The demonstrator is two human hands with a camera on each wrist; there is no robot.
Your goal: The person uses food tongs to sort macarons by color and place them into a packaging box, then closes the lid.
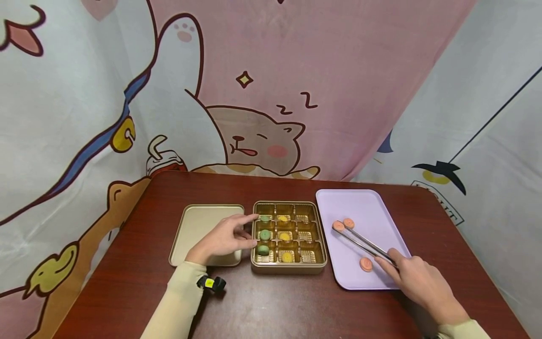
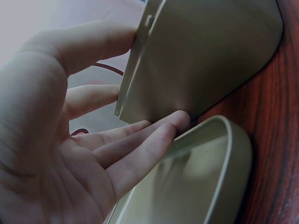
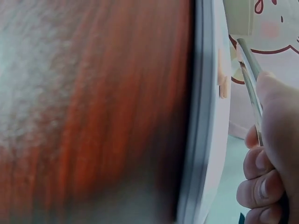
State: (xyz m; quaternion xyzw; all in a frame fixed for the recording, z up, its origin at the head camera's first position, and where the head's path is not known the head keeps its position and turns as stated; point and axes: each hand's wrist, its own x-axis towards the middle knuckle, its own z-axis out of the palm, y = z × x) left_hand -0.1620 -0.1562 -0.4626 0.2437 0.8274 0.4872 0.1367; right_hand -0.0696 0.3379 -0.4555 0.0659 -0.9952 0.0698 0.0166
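Note:
My left hand [image 1: 226, 239] rests its thumb and fingertips against the left rim and side wall of a gold box [image 1: 289, 270]. The box has a divided tray inside. Its left column holds green macarons [image 1: 264, 234], and the middle column holds yellow macarons [image 1: 287, 257]. My right hand [image 1: 417, 278] grips metal tongs [image 1: 366, 245] over a lilac tray [image 1: 351, 200]. The tong tips stand at an orange macaron [image 1: 338, 225]; whether they pinch it I cannot tell. A second orange macaron [image 1: 349, 223] lies close beside it, a third orange macaron [image 1: 366, 264] nearer the front.
A gold lid [image 1: 190, 223] lies under and beside my left hand, left of the box. Everything stands on a dark red wooden table [image 1: 262, 310]. Behind the table hangs a printed cartoon curtain [image 1: 351, 84].

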